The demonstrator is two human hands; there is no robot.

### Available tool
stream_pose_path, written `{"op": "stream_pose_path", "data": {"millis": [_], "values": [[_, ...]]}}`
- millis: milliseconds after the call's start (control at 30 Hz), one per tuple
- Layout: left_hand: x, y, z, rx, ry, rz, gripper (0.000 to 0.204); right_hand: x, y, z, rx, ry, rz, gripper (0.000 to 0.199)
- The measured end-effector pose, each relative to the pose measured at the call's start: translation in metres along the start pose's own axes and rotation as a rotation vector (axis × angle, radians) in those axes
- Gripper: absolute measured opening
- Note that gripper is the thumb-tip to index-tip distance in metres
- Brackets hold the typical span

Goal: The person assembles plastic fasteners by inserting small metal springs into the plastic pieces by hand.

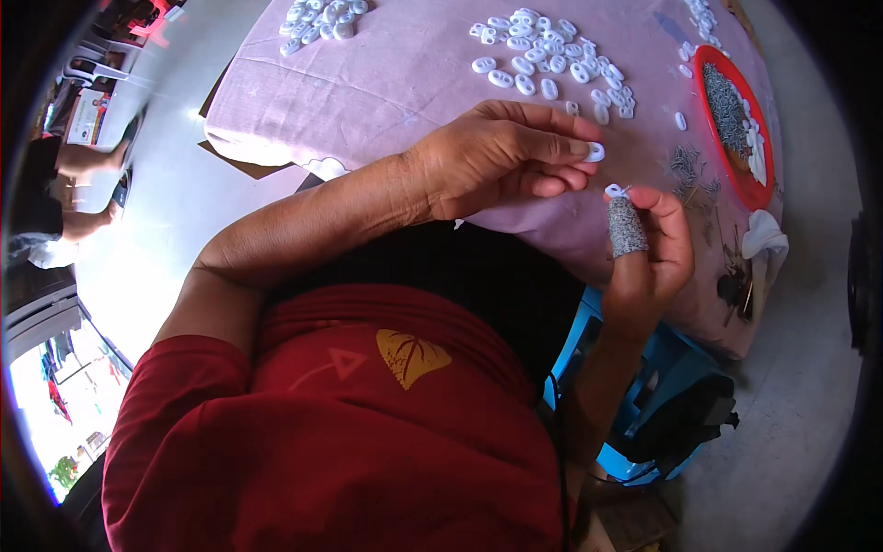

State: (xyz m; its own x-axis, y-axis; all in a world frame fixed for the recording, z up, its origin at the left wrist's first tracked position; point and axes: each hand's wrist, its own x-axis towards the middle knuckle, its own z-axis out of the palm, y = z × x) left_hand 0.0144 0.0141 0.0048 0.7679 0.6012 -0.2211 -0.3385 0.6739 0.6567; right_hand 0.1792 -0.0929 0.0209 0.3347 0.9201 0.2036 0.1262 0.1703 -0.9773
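Wearing leaf-print shirt (322, 442), pinching white oval (596, 154)

No text or numbers could be read. Red shirt (276, 460) bore a yellow leaf-shaped print (412, 357) and a pinkish triangle (347, 363). Printed panel (87, 117), far left, was too small.

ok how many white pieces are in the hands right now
2: one white piece held in the left hand, another white piece in the right hand; more may be hidden.
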Motion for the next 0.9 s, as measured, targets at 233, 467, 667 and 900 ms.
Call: {"op": "stream_pose_path", "data": {"millis": [233, 467, 667, 900], "values": [[-0.002, 0.002, 0.0, 0.017, -0.013, -0.018, 0.023, -0.001, 0.003, -0.001, 0.013, 0.003, -0.011, 0.025], [-0.002, 0.002, -0.003, 0.072, -0.037, 0.006, 0.021, 0.002, 0.001, 0.002, -0.038, 0.0, -0.079, 0.026], [-0.004, 0.003, -0.002, 0.123, -0.023, 0.025, 0.02, 0.001, -0.004, 0.003, -0.128, -0.021, -0.101, 0.025], [-0.003, 0.001, -0.002, 0.175, -0.033, 0.042, 0.023, 0.004, -0.005, 0.002, -0.159, -0.035, -0.1, 0.025]]}}
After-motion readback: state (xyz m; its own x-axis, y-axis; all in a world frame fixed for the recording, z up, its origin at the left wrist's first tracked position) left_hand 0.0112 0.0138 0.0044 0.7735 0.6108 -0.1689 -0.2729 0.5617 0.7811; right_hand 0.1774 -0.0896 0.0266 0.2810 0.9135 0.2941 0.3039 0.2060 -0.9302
